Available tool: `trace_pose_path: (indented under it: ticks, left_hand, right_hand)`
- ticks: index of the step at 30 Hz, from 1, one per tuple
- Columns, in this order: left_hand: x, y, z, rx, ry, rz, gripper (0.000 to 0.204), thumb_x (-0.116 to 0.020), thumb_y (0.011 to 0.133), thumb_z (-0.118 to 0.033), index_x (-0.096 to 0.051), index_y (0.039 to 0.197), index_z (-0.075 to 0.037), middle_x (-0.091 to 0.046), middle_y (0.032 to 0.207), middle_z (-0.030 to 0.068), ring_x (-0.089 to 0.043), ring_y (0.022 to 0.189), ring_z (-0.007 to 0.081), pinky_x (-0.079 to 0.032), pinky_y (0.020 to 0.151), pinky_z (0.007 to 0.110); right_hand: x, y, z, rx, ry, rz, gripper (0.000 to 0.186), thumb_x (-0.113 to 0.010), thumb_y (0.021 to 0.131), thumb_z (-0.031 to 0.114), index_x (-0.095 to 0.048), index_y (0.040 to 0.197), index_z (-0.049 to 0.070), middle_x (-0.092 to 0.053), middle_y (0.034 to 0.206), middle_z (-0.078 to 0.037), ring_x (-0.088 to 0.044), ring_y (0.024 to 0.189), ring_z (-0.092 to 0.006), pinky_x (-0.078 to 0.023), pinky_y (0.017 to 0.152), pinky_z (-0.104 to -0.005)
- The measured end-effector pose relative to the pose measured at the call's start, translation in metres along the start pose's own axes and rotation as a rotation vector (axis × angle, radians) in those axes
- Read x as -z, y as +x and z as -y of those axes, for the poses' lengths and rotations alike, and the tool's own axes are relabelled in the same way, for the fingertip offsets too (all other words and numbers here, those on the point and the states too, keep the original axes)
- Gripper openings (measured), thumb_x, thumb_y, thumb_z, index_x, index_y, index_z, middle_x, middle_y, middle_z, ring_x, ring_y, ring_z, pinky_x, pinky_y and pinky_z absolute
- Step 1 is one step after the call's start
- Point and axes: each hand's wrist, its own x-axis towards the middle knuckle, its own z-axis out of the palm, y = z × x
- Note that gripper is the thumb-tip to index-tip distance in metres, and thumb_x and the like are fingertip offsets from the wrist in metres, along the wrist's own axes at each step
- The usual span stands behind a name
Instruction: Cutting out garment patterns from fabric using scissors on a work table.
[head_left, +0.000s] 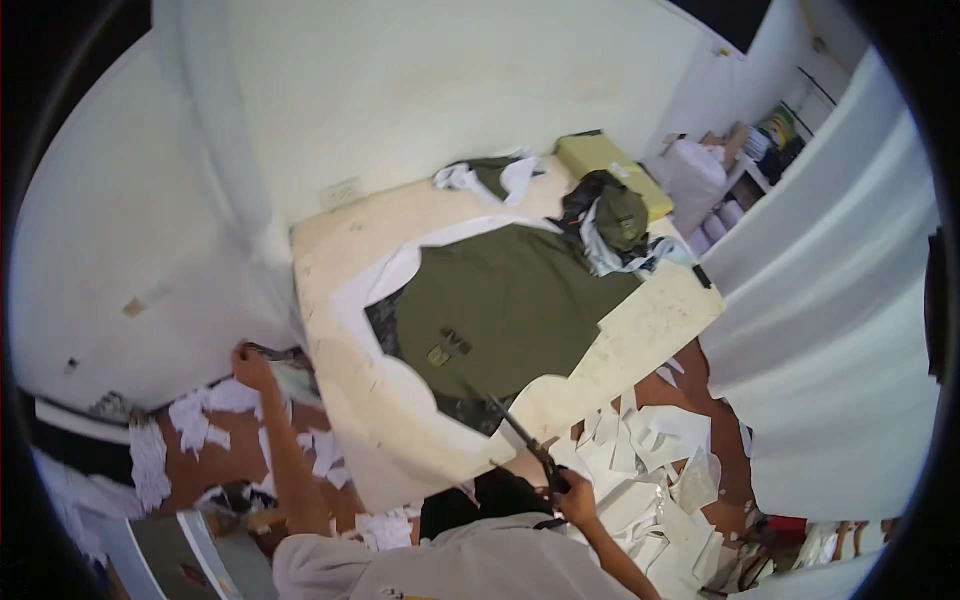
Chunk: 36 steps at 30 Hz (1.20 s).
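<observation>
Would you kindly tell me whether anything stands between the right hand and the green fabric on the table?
Nothing visible blocks the way: the scissors in the right hand point toward the green fabric.

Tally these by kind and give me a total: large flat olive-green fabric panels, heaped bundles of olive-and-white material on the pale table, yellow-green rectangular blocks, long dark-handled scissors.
Large olive-green fabric panel: 1
Heaped olive-and-white bundles: 2
Yellow-green rectangular block: 1
Long dark-handled scissors, in the right hand: 1
Total: 5
</observation>
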Motion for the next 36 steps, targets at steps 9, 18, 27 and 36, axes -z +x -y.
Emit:
trace_pose_path:
  ticks: [9,18,27,36]
  left_hand:
    - [-0.337,-0.040,-0.419,-0.515,-0.305,0.785,0.018,-0.070,0.085,-0.018,-0.076,0.098,-0.007,-0.074,0.087,0.0093,-0.070,0.083,0.0178,-0.053,0.079,0.032]
    - [-0.387,-0.019,-0.596,-0.535,-0.455,0.908,0.027,-0.062,0.094,-0.019,-0.071,0.118,-0.012,-0.071,0.110,0.0057,-0.063,0.097,0.0141,-0.048,0.086,0.027]
    - [-0.208,-0.183,-0.293,-0.416,-0.036,1.224,0.046,-0.062,0.095,-0.031,-0.058,0.130,0.000,-0.062,0.127,0.0202,-0.058,0.119,0.0339,-0.044,0.102,0.041]
    - [0.130,-0.375,-0.176,-0.655,0.175,1.263,0.044,-0.064,0.086,-0.013,-0.058,0.129,-0.006,-0.047,0.141,0.0145,-0.040,0.135,0.0356,-0.031,0.113,0.052]
  right_hand:
    - [-0.021,0.044,-0.005,-0.051,0.074,-0.221,0.032,-0.083,0.074,0.025,-0.070,0.089,0.000,-0.062,0.063,-0.011,-0.058,0.056,-0.0222,-0.046,0.057,-0.0362]
    - [0.001,0.061,0.013,-0.104,0.187,-0.301,0.047,-0.083,0.076,0.038,-0.068,0.095,-0.002,-0.063,0.069,-0.015,-0.056,0.059,-0.0242,-0.047,0.060,-0.0379]
    - [0.053,0.014,-0.008,-0.295,0.458,0.530,0.046,-0.070,0.089,0.047,-0.062,0.099,0.002,-0.059,0.079,-0.005,-0.056,0.074,-0.0146,-0.046,0.069,-0.0307]
    - [0.078,-0.003,-0.038,-0.176,-0.005,0.833,0.042,-0.074,0.086,0.043,-0.058,0.086,0.004,-0.055,0.072,-0.004,-0.049,0.070,-0.0145,-0.043,0.067,-0.0318]
